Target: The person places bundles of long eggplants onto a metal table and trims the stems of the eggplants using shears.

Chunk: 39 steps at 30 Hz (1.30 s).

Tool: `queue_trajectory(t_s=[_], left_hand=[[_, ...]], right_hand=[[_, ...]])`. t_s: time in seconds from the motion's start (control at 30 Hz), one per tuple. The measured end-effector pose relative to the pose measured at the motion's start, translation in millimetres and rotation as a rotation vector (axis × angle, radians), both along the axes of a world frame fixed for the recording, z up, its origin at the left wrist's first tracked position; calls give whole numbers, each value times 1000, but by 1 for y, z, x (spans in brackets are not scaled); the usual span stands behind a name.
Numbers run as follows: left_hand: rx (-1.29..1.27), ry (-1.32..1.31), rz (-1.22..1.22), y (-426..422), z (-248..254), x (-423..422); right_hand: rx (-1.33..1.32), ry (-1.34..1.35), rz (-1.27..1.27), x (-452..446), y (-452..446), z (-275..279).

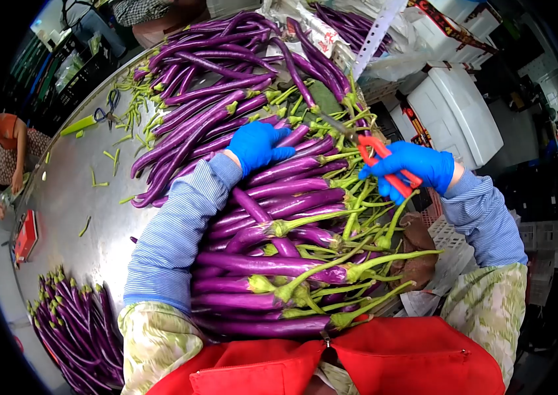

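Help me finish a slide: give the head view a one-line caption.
Gloved left hand on piled purple eggplants, gloved right hand holding red-handled scissors.

L hand (257, 146) on purple eggplants (292, 205), R hand (420, 166) w/ red-handled scissors (366, 141) nr stems (394, 259).

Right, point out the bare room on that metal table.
Bare tabletop lies between the left sleeve, red object and lower-left eggplant bundle, bar some green scraps. Eggplants crowd the left hand; stems crowd beside the right hand.

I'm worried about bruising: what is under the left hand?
Purple eggplants show around the edges of the left hand. Whatever lies directly beneath it is covered, so any bruises there cannot be seen.
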<state>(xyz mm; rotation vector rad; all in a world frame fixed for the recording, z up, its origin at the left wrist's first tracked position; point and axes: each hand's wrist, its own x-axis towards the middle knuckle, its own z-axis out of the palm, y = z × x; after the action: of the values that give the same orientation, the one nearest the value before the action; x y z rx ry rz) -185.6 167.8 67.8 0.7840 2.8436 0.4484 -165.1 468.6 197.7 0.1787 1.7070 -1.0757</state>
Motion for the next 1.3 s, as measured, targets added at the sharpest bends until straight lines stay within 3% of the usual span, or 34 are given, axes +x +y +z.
queue_trajectory(t_s=[0.1, 0.23, 0.5, 0.6, 0.73, 0.93, 0.97, 1.07, 1.1, 1.2, 1.3], left_hand=[[263, -32, 26, 0, -13, -4], [289, -113, 160, 6, -2, 4], [225, -73, 145, 5, 0, 5], [163, -101, 144, 4, 3, 7], [140, -138, 225, 3, 6, 6], [367, -198, 540, -28, -8, -8], [324, -295, 516, -34, -8, -10], [399, -189, 324, -51, -35, -9], [372, -320, 361, -50, -24, -8], [412, -343, 553, -59, -24, -4], [429, -290, 538, -62, -25, -2]], right_hand=[[-77, -74, 14, 9, 7, -9], [-141, -159, -95, 13, -2, -16], [-85, -44, -78, 2, -22, -37], [80, 132, 16, 4, -24, -33], [30, 205, -31, 7, -12, -40], [-100, 24, -20, 10, 6, -21], [-95, -9, -28, 10, 7, -18], [-110, -62, -19, 8, 12, -18], [-111, -63, -9, 8, 12, -18], [-81, -71, 13, 9, 5, -14], [-9, -97, 102, 0, -4, -21]])
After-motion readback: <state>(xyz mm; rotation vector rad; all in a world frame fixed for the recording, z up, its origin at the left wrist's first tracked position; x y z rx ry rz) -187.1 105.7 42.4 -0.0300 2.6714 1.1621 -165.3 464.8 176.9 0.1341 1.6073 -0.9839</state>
